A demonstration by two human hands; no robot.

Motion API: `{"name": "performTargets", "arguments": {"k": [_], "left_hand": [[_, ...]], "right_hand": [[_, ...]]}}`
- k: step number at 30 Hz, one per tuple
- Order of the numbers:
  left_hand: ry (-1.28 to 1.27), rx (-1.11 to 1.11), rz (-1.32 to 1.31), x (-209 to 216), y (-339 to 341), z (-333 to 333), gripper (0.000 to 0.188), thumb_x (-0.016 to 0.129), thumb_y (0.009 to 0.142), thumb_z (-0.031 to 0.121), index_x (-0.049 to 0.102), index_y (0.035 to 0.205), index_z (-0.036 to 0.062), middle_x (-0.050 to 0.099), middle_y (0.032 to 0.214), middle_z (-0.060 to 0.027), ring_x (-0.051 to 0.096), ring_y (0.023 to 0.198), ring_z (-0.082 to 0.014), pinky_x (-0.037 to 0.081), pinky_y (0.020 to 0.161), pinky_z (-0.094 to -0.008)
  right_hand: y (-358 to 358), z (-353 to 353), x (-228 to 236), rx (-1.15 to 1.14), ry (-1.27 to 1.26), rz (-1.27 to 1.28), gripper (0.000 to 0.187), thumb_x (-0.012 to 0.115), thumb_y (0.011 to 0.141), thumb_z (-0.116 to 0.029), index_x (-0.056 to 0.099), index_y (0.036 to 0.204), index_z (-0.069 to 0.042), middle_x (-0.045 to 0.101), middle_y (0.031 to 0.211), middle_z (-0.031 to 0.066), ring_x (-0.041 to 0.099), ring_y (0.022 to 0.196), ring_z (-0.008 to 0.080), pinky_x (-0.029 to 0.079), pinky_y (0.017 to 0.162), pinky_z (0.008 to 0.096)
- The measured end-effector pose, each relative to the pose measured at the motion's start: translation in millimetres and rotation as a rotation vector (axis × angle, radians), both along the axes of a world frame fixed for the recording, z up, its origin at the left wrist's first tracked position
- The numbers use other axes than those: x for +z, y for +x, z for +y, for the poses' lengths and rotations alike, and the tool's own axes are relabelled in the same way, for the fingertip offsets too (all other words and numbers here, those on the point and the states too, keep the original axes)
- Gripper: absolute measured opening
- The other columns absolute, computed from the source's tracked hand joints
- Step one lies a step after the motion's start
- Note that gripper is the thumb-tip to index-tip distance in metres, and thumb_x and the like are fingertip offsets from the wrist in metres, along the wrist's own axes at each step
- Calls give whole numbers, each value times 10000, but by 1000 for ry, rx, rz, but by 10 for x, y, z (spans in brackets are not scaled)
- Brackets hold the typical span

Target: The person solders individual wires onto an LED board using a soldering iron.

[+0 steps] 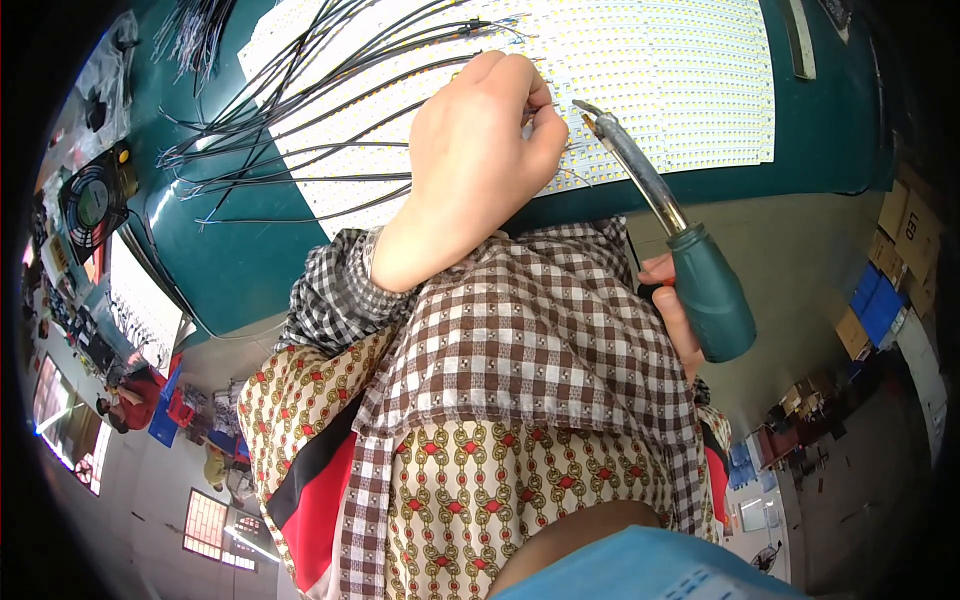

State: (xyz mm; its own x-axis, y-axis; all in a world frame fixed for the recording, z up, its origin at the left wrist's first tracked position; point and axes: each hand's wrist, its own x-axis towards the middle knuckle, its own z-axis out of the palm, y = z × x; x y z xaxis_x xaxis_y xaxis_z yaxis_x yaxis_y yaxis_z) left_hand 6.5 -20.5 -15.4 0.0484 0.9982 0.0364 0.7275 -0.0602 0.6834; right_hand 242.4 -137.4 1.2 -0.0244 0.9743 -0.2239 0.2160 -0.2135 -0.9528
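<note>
My left hand [485,140] rests over a white LED board sheet [690,90], thumb and forefinger closed in a pinch. What looks like a thin wire end shows between them, mostly hidden by the fingers. Several black cables [350,146] with thin bared ends lie across the sheet, some passing under this hand. My right hand [677,310] is closed on the green handle of a soldering iron [712,290], partly hidden behind it. The iron's bent tip [585,107] points up and left, just right of my left fingertips. Whether the tip touches the board cannot be told.
The sheet lies on a dark green tabletop [245,270], whose near edge runs close to my apron. A bundle of wires [195,35] lies at the far left. A small black fan [95,200] stands at the left. Cardboard boxes [910,225] are stacked at the right.
</note>
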Motion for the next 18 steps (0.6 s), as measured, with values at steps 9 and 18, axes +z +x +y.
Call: {"name": "performTargets", "arguments": {"k": [9, 18], "left_hand": [[-9, -15, 42, 17, 2, 9, 97, 703, 761, 108, 637, 803, 50, 628, 746, -70, 611, 615, -216, 493, 572, -332], [-10, -11, 49, 20, 4, 39, 100, 703, 751, 109, 635, 794, 50, 621, 736, -72, 607, 610, -225, 489, 571, -339]], "right_hand": [[32, -33, -93, 32, 26, -68, 629, 845, 743, -81, 566, 1277, 99, 738, 864, 103, 718, 822, 173, 558, 815, 306], [56, 36, -71, 89, -30, -130, 623, 855, 741, -109, 582, 1263, 95, 748, 854, 96, 720, 799, 162, 553, 811, 303]]}}
